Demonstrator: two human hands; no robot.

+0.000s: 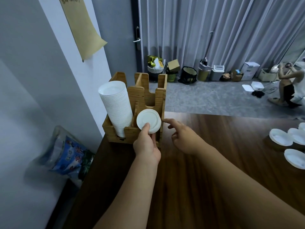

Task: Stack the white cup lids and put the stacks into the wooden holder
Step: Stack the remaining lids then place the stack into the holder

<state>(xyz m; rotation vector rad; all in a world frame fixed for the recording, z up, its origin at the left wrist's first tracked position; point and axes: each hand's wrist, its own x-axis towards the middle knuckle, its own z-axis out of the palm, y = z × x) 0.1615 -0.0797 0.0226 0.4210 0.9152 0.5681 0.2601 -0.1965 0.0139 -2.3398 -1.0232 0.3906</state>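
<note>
Head cam: my left hand (pixel 146 144) pinches a small lid stack (pixel 148 121) at the wooden holder (pixel 160 95), front slot beside the cups (pixel 115 106). Right hand (pixel 183 136) hovers, fingers loose, holding nothing. If the stack tilts, lids could snag the slot wall and spill onto the tabletop (pixel 214 162).

My left hand (pixel 146 146) hides the lower edge of the lid stack (pixel 148 121); the loose lids (pixel 288 138) are cut by the right edge.
</note>
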